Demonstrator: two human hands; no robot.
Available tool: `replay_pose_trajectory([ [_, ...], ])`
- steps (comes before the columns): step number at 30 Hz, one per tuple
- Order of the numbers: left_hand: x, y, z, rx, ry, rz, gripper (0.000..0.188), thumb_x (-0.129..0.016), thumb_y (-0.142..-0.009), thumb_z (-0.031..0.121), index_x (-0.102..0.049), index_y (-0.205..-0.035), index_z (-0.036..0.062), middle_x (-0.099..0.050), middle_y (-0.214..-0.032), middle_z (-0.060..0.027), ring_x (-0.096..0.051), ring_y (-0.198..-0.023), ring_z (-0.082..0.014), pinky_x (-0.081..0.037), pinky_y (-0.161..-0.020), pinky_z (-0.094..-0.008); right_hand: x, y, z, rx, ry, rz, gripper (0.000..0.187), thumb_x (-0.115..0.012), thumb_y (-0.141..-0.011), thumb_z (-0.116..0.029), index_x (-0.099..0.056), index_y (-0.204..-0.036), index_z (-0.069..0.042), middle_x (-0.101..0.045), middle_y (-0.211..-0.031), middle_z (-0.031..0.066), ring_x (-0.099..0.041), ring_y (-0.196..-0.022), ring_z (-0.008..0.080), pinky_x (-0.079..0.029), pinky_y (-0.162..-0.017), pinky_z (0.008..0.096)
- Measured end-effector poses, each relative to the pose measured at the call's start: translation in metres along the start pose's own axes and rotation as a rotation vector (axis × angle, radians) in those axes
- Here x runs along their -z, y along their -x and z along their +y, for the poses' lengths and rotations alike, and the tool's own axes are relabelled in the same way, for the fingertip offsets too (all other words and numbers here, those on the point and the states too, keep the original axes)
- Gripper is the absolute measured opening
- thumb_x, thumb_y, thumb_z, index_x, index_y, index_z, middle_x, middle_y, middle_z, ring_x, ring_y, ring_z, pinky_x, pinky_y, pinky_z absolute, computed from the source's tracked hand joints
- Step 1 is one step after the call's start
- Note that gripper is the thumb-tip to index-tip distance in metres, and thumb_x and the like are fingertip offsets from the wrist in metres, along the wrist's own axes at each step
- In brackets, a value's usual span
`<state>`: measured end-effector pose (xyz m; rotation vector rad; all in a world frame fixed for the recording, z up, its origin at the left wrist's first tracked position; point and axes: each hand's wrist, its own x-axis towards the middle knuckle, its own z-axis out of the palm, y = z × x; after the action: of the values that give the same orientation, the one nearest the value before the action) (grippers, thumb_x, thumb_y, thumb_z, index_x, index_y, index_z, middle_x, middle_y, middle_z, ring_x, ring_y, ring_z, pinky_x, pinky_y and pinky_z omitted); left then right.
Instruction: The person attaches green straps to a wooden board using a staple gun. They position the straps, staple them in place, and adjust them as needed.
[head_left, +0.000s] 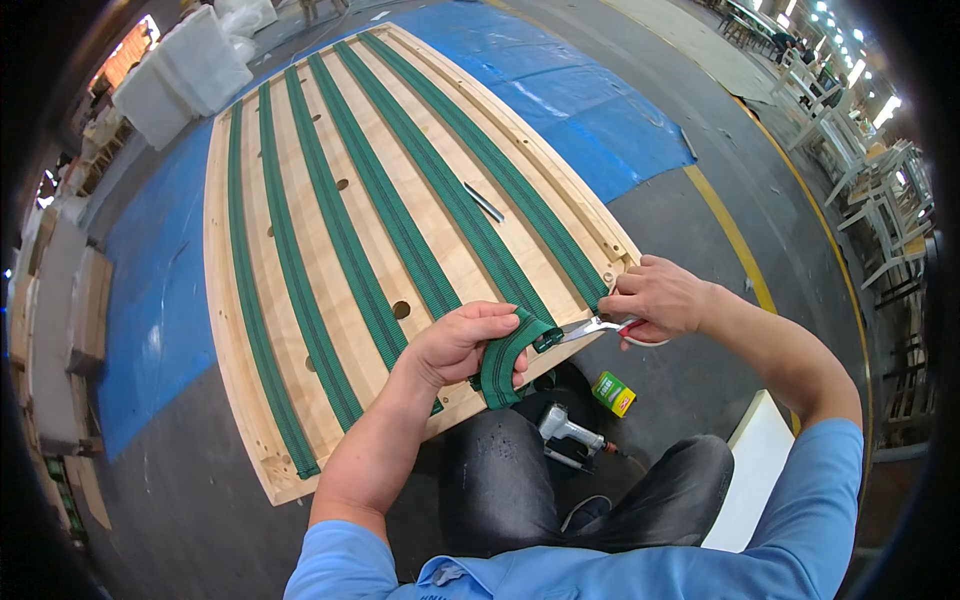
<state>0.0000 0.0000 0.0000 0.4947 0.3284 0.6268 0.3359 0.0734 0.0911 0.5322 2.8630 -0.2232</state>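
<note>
- While the left hand (462, 342) pinches the loose end of a green webbing strap (497, 372) between thumb and curled fingers, the right hand (660, 298) is closed around the handles of red-handled scissors (598, 327).
- The strap's folded tail hangs at the near edge of the wooden frame (290, 487), with the blades right beside it.
- The step in hand looks like trimming surplus webbing; the next move probably calls for the left hand to hold the tail taut as the blades close squarely across it.
- Whether the blades already bite into the webbing cannot be told, and the left fingertips are partly covered by the fold.
- Farther out, a metal rod (484, 203) lies on the frame; below its edge, a pneumatic staple gun (570, 430) sits near a green-and-yellow box (614, 394), its lower part hard to make out.
</note>
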Motion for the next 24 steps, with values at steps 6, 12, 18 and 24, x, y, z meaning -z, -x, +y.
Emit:
replay_pose_trajectory([
  [6, -0.001, -0.003, 0.003, -0.001, -0.006, -0.005, 0.024, -0.058, -0.107, 0.018, -0.066, -0.117, -0.003, -0.075, -0.091, -0.0196, -0.076, -0.08, -0.0292, -0.065, -0.071, -0.0435, -0.01, -0.012, 0.014, 0.124, 0.068, 0.025, 0.049, -0.08, -0.087, -0.047, -0.06, -0.123, -0.021, -0.063, -0.094, 0.0061, -0.066, -0.09, 0.0281, -0.049, -0.078, 0.0443],
  [12, 0.0, -0.004, 0.002, 0.015, -0.025, -0.01, 0.025, -0.058, -0.107, 0.017, -0.066, -0.118, -0.0033, -0.075, -0.089, -0.0188, -0.077, -0.079, -0.0286, -0.065, -0.071, -0.0437, -0.004, -0.014, 0.015, 0.183, -0.007, -0.002, 0.046, -0.078, -0.088, -0.045, -0.059, -0.121, -0.019, -0.064, -0.096, 0.0081, -0.067, -0.09, 0.03, -0.051, -0.077, 0.0463],
  [18, -0.005, -0.002, 0.007, 0.046, -0.016, -0.026, 0.025, -0.06, -0.105, 0.014, -0.065, -0.121, -0.0043, -0.074, -0.086, -0.0174, -0.077, -0.077, -0.0275, -0.065, -0.069, -0.0443, 0.0, -0.031, 0.003, 0.207, -0.012, 0.025, 0.042, -0.077, -0.089, -0.041, -0.058, -0.118, -0.019, -0.066, -0.09, 0.0092, -0.069, -0.085, 0.0329, -0.054, -0.073, 0.0463],
  [24, 0.001, 0.007, 0.011, 0.032, -0.007, -0.162, 0.026, -0.063, -0.101, 0.01, -0.065, -0.124, -0.0045, -0.074, -0.086, -0.0168, -0.077, -0.079, -0.0267, -0.066, -0.069, -0.0421, -0.001, -0.006, -0.004, -0.048, -0.071, 0.146, 0.034, -0.078, -0.089, -0.031, -0.061, -0.116, -0.018, -0.07, -0.088, 0.0114, -0.072, -0.084, 0.0322, -0.056, -0.072, 0.0448],
])
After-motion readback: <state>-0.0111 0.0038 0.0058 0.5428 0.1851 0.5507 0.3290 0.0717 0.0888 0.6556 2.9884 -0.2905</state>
